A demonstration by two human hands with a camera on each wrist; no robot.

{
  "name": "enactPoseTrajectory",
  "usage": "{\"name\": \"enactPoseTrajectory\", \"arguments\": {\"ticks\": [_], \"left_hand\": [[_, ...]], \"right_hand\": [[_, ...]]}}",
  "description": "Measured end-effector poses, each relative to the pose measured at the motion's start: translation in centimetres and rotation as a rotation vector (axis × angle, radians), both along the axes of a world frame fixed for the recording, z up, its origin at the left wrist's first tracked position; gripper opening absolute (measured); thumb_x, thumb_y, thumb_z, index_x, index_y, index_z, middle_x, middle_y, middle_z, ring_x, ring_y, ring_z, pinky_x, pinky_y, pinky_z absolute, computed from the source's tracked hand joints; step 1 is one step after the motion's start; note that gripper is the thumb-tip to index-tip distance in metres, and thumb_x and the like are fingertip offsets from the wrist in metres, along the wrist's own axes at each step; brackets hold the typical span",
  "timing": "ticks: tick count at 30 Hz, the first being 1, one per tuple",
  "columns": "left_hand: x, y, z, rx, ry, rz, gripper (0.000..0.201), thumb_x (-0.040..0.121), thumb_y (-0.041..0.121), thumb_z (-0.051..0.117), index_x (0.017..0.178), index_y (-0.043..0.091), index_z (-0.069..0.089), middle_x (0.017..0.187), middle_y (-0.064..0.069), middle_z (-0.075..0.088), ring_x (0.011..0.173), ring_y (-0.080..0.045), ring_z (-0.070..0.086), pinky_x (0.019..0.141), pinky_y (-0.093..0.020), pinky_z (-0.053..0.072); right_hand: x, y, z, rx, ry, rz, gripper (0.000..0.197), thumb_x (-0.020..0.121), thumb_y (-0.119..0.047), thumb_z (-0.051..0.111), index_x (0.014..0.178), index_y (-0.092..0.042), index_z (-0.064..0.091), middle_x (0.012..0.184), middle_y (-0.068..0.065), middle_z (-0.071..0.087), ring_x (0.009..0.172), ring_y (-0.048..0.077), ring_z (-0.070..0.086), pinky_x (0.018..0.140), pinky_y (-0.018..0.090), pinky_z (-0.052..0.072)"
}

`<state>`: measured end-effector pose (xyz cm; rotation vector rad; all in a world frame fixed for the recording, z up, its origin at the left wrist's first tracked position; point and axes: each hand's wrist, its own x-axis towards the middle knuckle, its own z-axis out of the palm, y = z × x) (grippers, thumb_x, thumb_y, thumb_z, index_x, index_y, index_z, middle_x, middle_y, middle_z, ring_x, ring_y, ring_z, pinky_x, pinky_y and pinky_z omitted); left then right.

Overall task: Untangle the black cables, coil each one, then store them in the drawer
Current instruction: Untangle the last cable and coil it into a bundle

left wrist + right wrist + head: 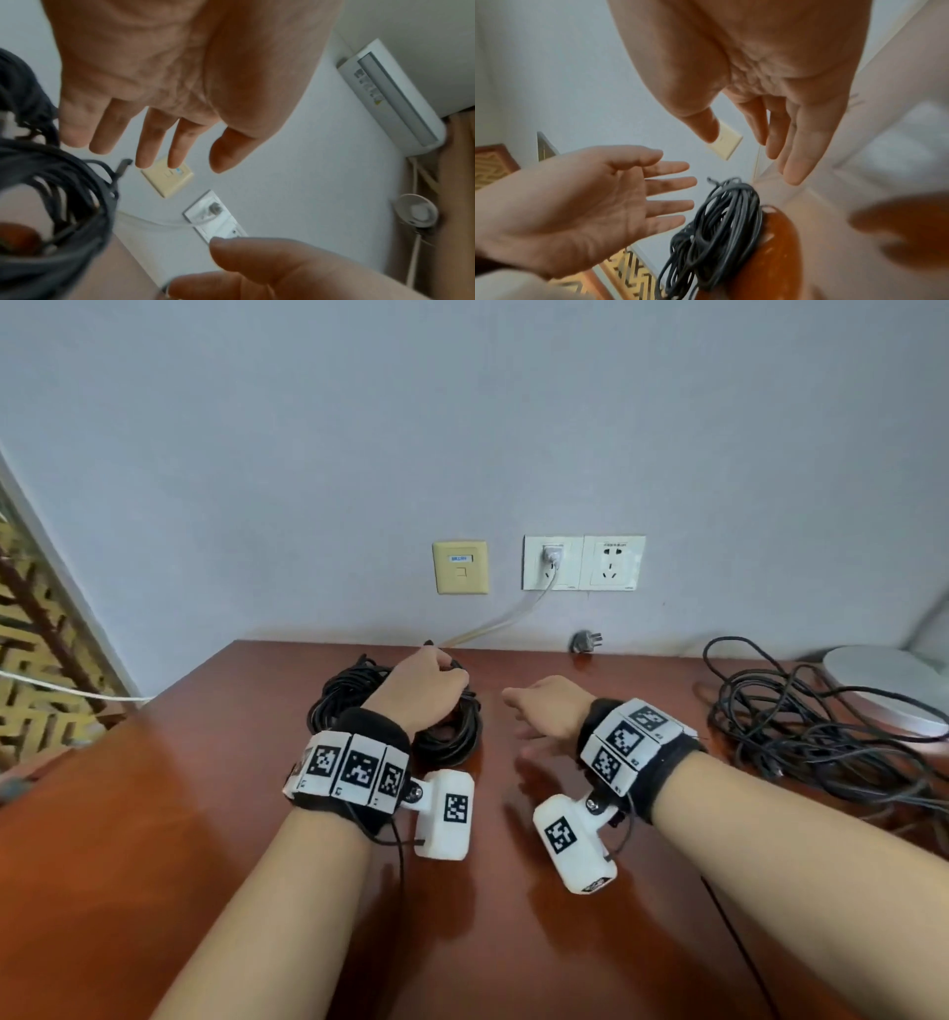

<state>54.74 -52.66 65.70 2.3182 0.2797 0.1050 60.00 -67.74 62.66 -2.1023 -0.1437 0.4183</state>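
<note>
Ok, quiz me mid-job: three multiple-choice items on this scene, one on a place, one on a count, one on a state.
1. Where does the coiled black cable lie?
A. under the left hand
B. in a drawer
C. on the floor

2. How many black cable bundles are on the wooden desk?
A. one
B. two
C. four

3. How is the right hand?
A. gripping a plug
B. open, holding nothing
C. pinching a cable

Answers: 1 A, the head view shows it on the desk beneath that hand. 2 B, the coil plus the loose tangled cable at right. 3 B, fingers straight and empty in the right wrist view.
</note>
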Motion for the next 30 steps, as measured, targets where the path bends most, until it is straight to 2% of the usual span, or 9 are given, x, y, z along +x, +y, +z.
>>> {"name": "enactPoseTrajectory", "arguments": {"ticks": [3, 6, 10, 12, 15, 18, 23, 26, 30], "left_hand": [[-0.3, -4.2, 0.8, -0.016, -0.027, -0.064, 0.046, 0.097, 0.030, 0.050, 0.140, 0.017, 0.047, 0.138, 0.001, 0.050, 0.117, -0.015, 0.049, 0.090, -0.027, 0.034], [-0.2, -9.5, 1.3, -0.028, -0.048, -0.156, 0.037, 0.096, 0.028, 0.052, 0.131, 0.018, 0.054, 0.125, 0.002, 0.055, 0.108, -0.013, 0.051, 0.084, -0.027, 0.037], [-0.1, -16.7, 1.6, -0.017, -0.074, -0.317, 0.020, 0.096, 0.026, 0.052, 0.115, 0.024, 0.057, 0.106, 0.005, 0.054, 0.095, -0.012, 0.050, 0.073, -0.026, 0.036], [0.1, -19.8, 1.2, -0.020, -0.045, -0.374, 0.023, 0.096, 0.028, 0.051, 0.117, 0.023, 0.058, 0.104, 0.007, 0.056, 0.098, -0.012, 0.052, 0.075, -0.025, 0.040], [0.3, -23.3, 0.6, -0.078, -0.019, -0.432, 0.015, 0.094, 0.025, 0.051, 0.107, 0.022, 0.059, 0.100, 0.001, 0.056, 0.093, -0.018, 0.054, 0.082, -0.030, 0.042], [0.8, -25.6, 0.3, -0.121, -0.024, -0.464, 0.012, 0.094, 0.017, 0.049, 0.088, 0.022, 0.057, 0.090, -0.002, 0.057, 0.087, -0.019, 0.054, 0.085, -0.035, 0.047], [2.3, -25.4, -1.3, -0.034, -0.001, -0.471, 0.026, 0.098, 0.022, 0.046, 0.120, 0.025, 0.060, 0.117, 0.004, 0.060, 0.105, -0.013, 0.055, 0.095, -0.034, 0.047], [3.2, -24.4, -2.2, 0.000, 0.030, -0.456, 0.027, 0.098, 0.019, 0.044, 0.119, 0.029, 0.058, 0.120, 0.006, 0.059, 0.109, -0.013, 0.055, 0.098, -0.035, 0.046], [3.5, -24.9, -3.4, -0.016, 0.077, -0.444, 0.035, 0.093, 0.016, 0.051, 0.126, 0.025, 0.053, 0.118, 0.003, 0.060, 0.107, -0.014, 0.058, 0.099, -0.040, 0.049]], "right_hand": [[-1.2, -4.2, 0.7, 0.004, -0.039, -0.047, 0.044, 0.092, -0.034, 0.054, 0.114, 0.002, 0.064, 0.101, 0.015, 0.067, 0.094, 0.028, 0.068, 0.080, 0.044, 0.060], [-2.7, -9.0, 1.6, -0.127, -0.184, -0.018, 0.048, 0.093, -0.039, 0.051, 0.111, 0.003, 0.066, 0.084, 0.008, 0.061, 0.078, 0.023, 0.062, 0.075, 0.041, 0.057], [-3.8, -15.8, 2.2, -0.248, -0.310, -0.080, 0.053, 0.092, -0.043, 0.054, 0.129, -0.005, 0.058, 0.118, 0.007, 0.064, 0.097, 0.024, 0.065, 0.087, 0.036, 0.053], [-4.1, -19.3, 2.4, -0.242, -0.321, -0.117, 0.054, 0.091, -0.044, 0.056, 0.133, -0.009, 0.055, 0.113, 0.004, 0.064, 0.092, 0.019, 0.063, 0.079, 0.028, 0.049], [-4.1, -23.3, 3.1, -0.238, -0.305, -0.156, 0.035, 0.092, -0.040, 0.056, 0.111, -0.014, 0.068, 0.084, 0.003, 0.067, 0.075, 0.019, 0.063, 0.067, 0.033, 0.050], [-4.0, -25.8, 3.9, -0.254, -0.319, -0.168, 0.023, 0.093, -0.031, 0.055, 0.100, -0.015, 0.070, 0.082, 0.008, 0.071, 0.064, 0.014, 0.061, 0.056, 0.024, 0.049], [-2.1, -26.9, 3.9, -0.537, -0.437, -0.034, 0.017, 0.089, -0.027, 0.059, 0.097, -0.023, 0.074, 0.097, -0.002, 0.073, 0.086, 0.013, 0.065, 0.078, 0.024, 0.048], [-1.4, -26.4, 4.1, -0.612, -0.408, 0.030, 0.019, 0.085, -0.027, 0.062, 0.098, -0.022, 0.075, 0.098, -0.001, 0.074, 0.089, 0.017, 0.067, 0.085, 0.030, 0.054], [-0.3, -26.6, 3.5, -0.715, -0.187, 0.191, 0.044, 0.076, -0.031, 0.075, 0.114, -0.009, 0.069, 0.113, 0.011, 0.070, 0.102, 0.028, 0.066, 0.079, 0.029, 0.057]]}}
